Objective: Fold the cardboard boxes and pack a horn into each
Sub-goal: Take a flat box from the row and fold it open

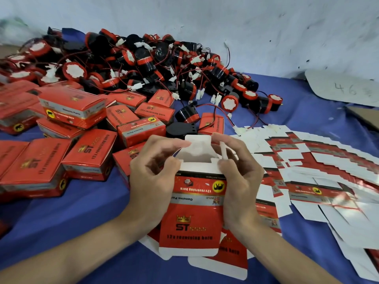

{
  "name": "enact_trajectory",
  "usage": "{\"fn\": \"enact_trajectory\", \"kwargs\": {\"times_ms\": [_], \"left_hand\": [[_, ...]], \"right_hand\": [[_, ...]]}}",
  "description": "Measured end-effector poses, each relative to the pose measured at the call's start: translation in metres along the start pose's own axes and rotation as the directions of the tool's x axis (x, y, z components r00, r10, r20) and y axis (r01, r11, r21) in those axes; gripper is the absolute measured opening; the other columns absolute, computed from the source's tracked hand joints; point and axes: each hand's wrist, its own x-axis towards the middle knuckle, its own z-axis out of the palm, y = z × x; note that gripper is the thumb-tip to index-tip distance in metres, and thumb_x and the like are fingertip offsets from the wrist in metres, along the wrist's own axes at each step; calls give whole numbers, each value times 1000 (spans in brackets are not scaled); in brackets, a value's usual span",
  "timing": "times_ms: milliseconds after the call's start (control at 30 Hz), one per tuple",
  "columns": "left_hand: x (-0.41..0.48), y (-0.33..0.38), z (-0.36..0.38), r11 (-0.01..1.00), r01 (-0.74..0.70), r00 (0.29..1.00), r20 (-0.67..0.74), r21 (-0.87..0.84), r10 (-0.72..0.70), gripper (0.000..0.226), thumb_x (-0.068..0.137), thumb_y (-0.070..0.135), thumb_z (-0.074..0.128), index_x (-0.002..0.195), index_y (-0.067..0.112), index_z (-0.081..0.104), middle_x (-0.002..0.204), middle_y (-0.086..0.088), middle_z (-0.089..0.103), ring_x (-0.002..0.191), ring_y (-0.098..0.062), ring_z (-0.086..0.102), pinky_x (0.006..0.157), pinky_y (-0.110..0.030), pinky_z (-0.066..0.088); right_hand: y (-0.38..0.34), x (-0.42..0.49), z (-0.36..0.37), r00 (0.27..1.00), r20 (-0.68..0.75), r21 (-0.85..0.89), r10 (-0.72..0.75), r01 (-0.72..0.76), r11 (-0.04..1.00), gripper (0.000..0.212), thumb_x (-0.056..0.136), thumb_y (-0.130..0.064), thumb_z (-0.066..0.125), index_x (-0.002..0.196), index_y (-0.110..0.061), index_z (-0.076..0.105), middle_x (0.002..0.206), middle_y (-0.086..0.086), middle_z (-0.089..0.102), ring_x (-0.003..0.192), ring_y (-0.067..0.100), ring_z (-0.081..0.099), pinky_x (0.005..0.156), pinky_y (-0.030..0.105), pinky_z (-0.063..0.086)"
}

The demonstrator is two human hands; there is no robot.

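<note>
Horn carton (194, 203), end flaps open.
Left hand (151, 173) and right hand (240, 177) both grasp its sides; loose horns (143, 64) heaped beyond it.

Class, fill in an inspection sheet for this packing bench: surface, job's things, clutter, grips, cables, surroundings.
Surface: blue cloth, mostly covered.
Job's things: open box held upright; horns heaped at the back; closed boxes at left; flat blanks fanned at right.
Clutter: grey card with scrawled numbers, far right.
Grips: left hand and right hand both pinch the box's top flaps.
Cables: red-black leads with white plugs, tangled through the heap.
Surroundings: scuffed white wall behind.
</note>
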Motion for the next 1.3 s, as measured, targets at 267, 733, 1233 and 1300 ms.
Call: {"fn": "enact_trajectory", "kwargs": {"times_ms": [267, 733, 1233, 1300], "left_hand": [[-1, 0, -1, 999, 30, 999, 35, -31, -29, 32, 82, 6, 44, 102, 13, 68, 99, 4, 70, 85, -10, 67, 63, -17, 51], [-3, 3, 5, 951, 261, 961, 137, -167, -240, 41, 95, -1, 43, 78, 13, 78, 119, 12, 67, 98, -11, 69, 69, -22, 57], [6, -2, -4, 995, 48, 997, -63, -88, -53, 27, 77, 31, 57, 70, 7, 66, 65, 3, 66, 63, -13, 67, 54, -21, 52], [6, -3, -4, 995, 33, 998, -59, -97, -39, 31, 77, 34, 54, 71, 5, 65, 67, 3, 68, 64, -14, 69, 55, -21, 53]], "right_hand": [[-1, 5, 0, 970, 113, 38, 216, -221, 974, 31, 66, -20, 53, 88, -12, 73, 99, 9, 65, 89, 25, 62, 61, 29, 52], [-5, 14, -3, 928, 145, -66, 343, -337, 939, 28, 80, -38, 57, 76, -16, 74, 93, 5, 71, 92, 28, 67, 82, 44, 52], [0, 5, -1, 973, 198, -6, 116, -117, 993, 30, 77, -39, 59, 88, -14, 72, 95, 6, 65, 93, 22, 63, 76, 36, 52], [0, 4, -1, 971, 217, -8, 99, -100, 995, 30, 79, -38, 59, 84, -13, 73, 94, 10, 66, 92, 25, 64, 77, 38, 54]]}}
